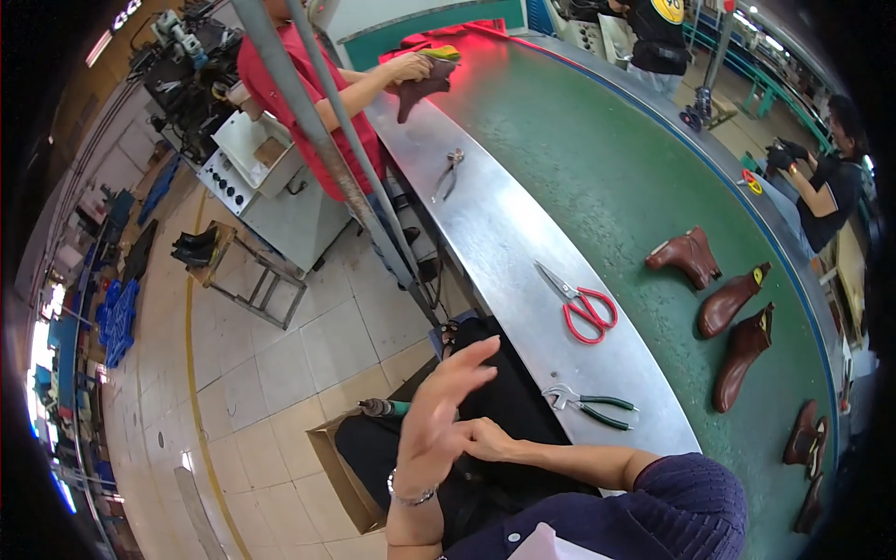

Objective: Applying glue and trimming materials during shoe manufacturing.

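My left hand (439, 406), with a metal bracelet at the wrist, is raised over my lap with its fingers stretched and apart. It holds nothing that I can see. My right hand (489, 441) meets the heel of the left one, its fingers curled and partly hidden behind it. Whatever they may grip cannot be made out. To the right, on the metal strip (511, 233), lie scissors (581, 303) with red handles and pincers (588, 404) with green handles. Beside my leg, a green-and-dark cylindrical tool (385, 408) sticks out over an open cardboard box (341, 476).
Brown ankle boots (689, 257) lie on the green conveyor belt (560, 159). Farther up the strip is another pair of pincers (450, 175). A person in red (280, 103) handles a boot (425, 89). Metal poles (322, 149) rise at left, near a stool (247, 271) bearing black shoes.
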The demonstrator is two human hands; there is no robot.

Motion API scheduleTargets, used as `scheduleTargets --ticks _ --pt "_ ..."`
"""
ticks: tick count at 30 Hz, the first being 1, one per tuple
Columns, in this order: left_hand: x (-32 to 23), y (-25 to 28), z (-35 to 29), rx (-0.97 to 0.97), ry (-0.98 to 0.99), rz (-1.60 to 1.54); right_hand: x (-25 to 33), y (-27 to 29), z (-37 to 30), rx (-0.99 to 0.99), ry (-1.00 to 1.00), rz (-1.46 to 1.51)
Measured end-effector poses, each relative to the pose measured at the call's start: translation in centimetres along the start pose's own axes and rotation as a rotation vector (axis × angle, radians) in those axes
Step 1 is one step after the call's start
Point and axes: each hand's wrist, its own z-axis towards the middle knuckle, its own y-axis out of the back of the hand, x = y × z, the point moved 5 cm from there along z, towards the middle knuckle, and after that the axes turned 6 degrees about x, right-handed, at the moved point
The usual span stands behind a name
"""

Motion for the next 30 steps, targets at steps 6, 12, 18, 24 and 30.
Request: scheduleTargets --ticks 6,12,18,24,30 --pt "19.6 6.6 -11.5 -0.264 0.582 0.75 -5.6 -0.7 5.9 -0.012 0.187 -0.274" --pt "31.4 8.4 -23.4 -0.786 0.862 -0.145 -6.6 -2.2 5.3 0.249 -0.016 -0.867" --pt "30.8 8.9 -23.7 -0.782 0.873 -0.117 -6.6 -3.4 6.3 0.286 0.044 -0.814" --pt "30.9 8.3 -21.7 -0.713 0.862 0.09 -6.0 -1.6 5.7 0.242 -0.077 -0.893" --pt "30.2 8.4 -23.7 -0.761 0.886 0.023 -6.8 -3.1 5.5 0.274 -0.041 -0.902"
